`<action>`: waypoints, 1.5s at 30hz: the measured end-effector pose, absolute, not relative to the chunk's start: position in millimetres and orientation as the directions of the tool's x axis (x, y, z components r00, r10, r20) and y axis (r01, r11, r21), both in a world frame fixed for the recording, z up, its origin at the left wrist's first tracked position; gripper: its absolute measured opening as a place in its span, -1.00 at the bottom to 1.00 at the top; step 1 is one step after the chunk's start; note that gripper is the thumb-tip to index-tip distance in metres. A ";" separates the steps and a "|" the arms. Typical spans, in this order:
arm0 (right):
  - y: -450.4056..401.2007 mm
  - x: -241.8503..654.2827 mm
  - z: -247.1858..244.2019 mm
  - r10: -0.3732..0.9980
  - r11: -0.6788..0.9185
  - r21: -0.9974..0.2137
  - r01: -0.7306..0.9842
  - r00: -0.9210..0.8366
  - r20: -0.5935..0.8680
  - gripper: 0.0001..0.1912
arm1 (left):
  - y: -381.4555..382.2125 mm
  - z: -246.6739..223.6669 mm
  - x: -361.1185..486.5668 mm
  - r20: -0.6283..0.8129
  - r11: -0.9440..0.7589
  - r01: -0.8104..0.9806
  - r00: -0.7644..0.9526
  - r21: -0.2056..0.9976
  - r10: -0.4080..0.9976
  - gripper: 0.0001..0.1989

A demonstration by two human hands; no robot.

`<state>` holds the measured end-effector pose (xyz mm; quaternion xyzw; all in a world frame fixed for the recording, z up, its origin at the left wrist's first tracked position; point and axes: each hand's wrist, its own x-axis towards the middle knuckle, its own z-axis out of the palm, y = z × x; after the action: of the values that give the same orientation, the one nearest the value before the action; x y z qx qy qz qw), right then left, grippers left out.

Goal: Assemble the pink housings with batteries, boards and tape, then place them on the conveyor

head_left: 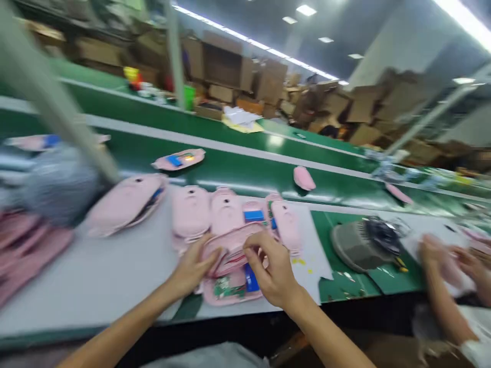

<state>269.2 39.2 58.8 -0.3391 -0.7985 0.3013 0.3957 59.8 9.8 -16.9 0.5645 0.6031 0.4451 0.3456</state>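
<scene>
My left hand (194, 267) grips the left end of a pink plastic shell (228, 248), tilted so its hollow inside with a thin red line partly shows. At the shell's right end, my right hand (274, 271) pinches with thumb and forefinger; what lies between the fingertips is too small to make out. Just below is an open pink half-casing (213, 296) holding a green circuit board (226, 290) and a blue block (251, 278). Behind my hands stand several pink casings, among them a closed one (191, 212) and one leaning on another (287, 225).
A large pink casing (125, 204) lies left on the white sheet (126, 276). Beyond runs a green conveyor (245, 171) carrying pink parts. A grey tub (351, 245) stands right, near another person's hands (431, 250). A slanted post (72, 107) rises at left.
</scene>
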 end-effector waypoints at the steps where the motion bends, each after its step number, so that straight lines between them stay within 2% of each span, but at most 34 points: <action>1: 31.6 256.3 54.3 0.679 0.688 -0.647 0.328 -0.606 0.415 -0.83 | 8.9 -15.4 63.1 0.082 -0.054 0.292 -0.084 0.955 0.993 -0.43; 2: 27.2 247.0 49.0 0.592 0.762 -0.553 0.336 -0.708 0.386 -0.81 | 8.8 -14.7 65.4 0.079 -0.059 0.216 -0.085 0.975 0.993 -0.46; 4: 25.4 237.7 38.2 0.502 0.835 -0.422 0.354 -0.805 0.317 -0.76 | 8.0 -15.0 68.5 0.072 -0.061 0.096 -0.115 0.993 0.991 -0.52; 7: 26.7 239.9 28.5 0.471 0.849 -0.386 0.361 -0.847 0.245 -0.77 | 3.5 -17.6 73.2 0.046 -0.049 -0.016 -0.156 0.999 0.987 -0.57; 12: 19.0 240.9 29.1 0.640 0.728 -0.472 0.497 -0.741 0.205 -0.80 | -2.0 -19.5 76.5 0.002 -0.049 -0.205 -0.223 0.978 0.975 -0.53; 19: 7.1 219.1 26.1 0.714 0.688 -0.326 0.648 -0.686 0.143 -0.78 | -13.1 -9.1 71.5 -0.056 0.030 -0.462 -0.043 0.886 0.998 -0.54; 23: 2.8 213.4 23.0 0.745 0.667 -0.224 0.711 -0.650 0.154 -0.82 | -24.4 -5.6 74.1 -0.029 0.014 -0.526 -0.021 0.851 0.999 -0.54; 27: 2.9 209.8 21.2 0.794 0.608 -0.237 0.757 -0.577 0.193 -0.85 | -33.7 -5.4 75.1 -0.018 0.005 -0.550 -0.019 0.835 1.000 -0.56; 29: 5.7 211.2 19.9 0.857 0.514 -0.279 0.811 -0.474 0.203 -0.71 | -35.2 -6.7 73.6 -0.004 0.007 -0.558 0.007 0.830 1.000 -0.55; 32: 11.5 225.5 24.3 0.918 0.391 -0.356 0.849 -0.330 0.221 -0.54 | -33.9 -10.3 69.6 0.034 -0.025 -0.451 0.013 0.892 0.999 -0.57; 34: 13.4 244.3 35.2 0.894 0.430 -0.395 0.812 -0.322 0.311 -0.58 | -33.0 -13.1 66.0 0.079 -0.081 -0.275 -0.016 0.958 0.997 -0.59; 36: 11.4 265.3 49.9 0.819 0.527 -0.345 0.777 -0.355 0.452 -0.64 | -34.1 -14.7 61.3 0.153 -0.153 -0.066 -0.010 0.986 0.988 -0.62; 38: 4.3 281.8 61.0 0.720 0.653 -0.227 0.723 -0.498 0.484 -0.57 | -37.4 -13.6 55.7 0.238 -0.253 0.131 0.118 0.959 0.964 -0.57; 41: -11.6 290.5 56.4 0.605 0.796 -0.137 0.590 -0.766 0.216 -0.36 | -45.8 -1.3 46.7 0.343 -0.505 0.261 0.481 0.823 0.807 -0.49; 43: -17.7 287.3 39.8 0.596 0.799 -0.131 0.586 -0.801 0.054 -0.15 | -51.4 14.9 40.7 0.353 -0.651 0.268 0.664 0.710 0.659 -0.47; 45: -14.6 281.1 19.0 0.608 0.786 -0.132 0.604 -0.794 -0.012 0.00 | -52.0 34.5 34.2 0.311 -0.731 0.333 0.743 0.595 0.592 -0.39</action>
<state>281.1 -14.6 19.0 -0.3208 -0.9448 0.0646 0.0157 34.2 -52.0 34.5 0.8966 0.2581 0.2483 0.2604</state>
